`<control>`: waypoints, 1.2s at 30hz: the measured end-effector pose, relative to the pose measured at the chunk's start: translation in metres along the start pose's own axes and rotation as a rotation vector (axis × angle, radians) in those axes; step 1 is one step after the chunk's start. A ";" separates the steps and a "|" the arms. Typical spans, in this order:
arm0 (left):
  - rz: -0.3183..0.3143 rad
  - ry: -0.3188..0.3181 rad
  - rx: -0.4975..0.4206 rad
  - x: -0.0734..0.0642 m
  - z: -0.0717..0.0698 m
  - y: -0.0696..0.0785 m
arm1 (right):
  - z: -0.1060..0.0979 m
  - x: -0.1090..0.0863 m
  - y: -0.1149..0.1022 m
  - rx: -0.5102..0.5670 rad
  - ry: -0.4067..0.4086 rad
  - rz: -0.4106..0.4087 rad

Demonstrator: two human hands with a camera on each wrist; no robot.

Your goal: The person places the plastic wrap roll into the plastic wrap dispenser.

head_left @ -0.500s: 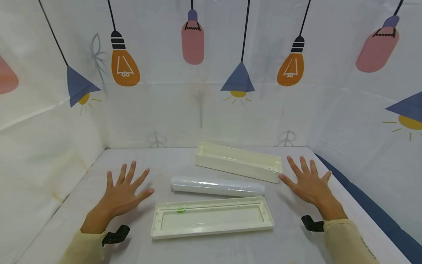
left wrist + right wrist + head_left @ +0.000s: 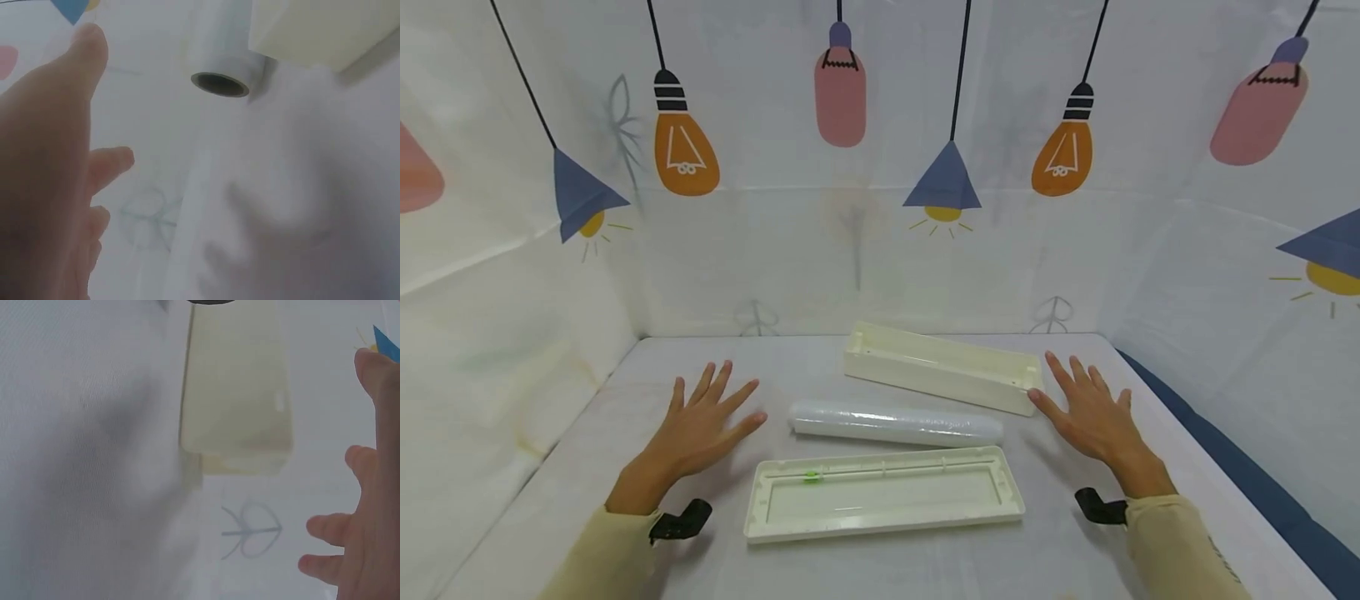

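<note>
No words, numbers or brand names can be read in any view. In the head view, the right sleeve carries a short row of dark marks along its outer side, perhaps lettering, too small and slanted to make out.

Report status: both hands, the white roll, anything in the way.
Left hand and right hand spread, holding nothing. White roll lying between cream box behind and shallow tray in front. Nothing on top of the roll.

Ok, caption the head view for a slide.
Left hand and right hand, both empty, flank a box, roll and lid on a table.
</note>
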State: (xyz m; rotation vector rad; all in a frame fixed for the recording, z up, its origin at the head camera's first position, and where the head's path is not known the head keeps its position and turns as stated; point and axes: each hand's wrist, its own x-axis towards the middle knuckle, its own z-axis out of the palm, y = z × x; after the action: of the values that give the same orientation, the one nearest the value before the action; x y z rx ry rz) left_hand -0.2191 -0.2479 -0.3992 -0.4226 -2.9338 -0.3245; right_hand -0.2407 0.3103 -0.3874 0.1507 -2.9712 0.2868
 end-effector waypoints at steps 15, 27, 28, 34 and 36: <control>-0.025 -0.020 -0.304 0.055 0.010 0.014 | 0.019 0.013 -0.004 0.381 0.061 0.070; -0.025 -0.077 -0.515 0.091 0.012 0.029 | 0.023 0.015 -0.011 0.514 0.001 0.209; -0.021 -0.083 -0.530 0.094 0.013 0.030 | 0.023 0.015 -0.011 0.523 0.002 0.210; -0.052 -0.140 -0.586 0.110 0.021 0.033 | 0.025 0.016 -0.011 0.597 0.020 0.209; -0.072 -0.152 -0.610 0.114 0.024 0.034 | 0.026 0.018 -0.012 0.613 0.018 0.217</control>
State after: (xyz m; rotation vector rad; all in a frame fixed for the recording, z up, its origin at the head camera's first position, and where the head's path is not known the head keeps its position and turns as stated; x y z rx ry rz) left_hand -0.3199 -0.1809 -0.3941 -0.4260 -2.9430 -1.2587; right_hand -0.2603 0.2918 -0.4076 -0.1090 -2.7772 1.2069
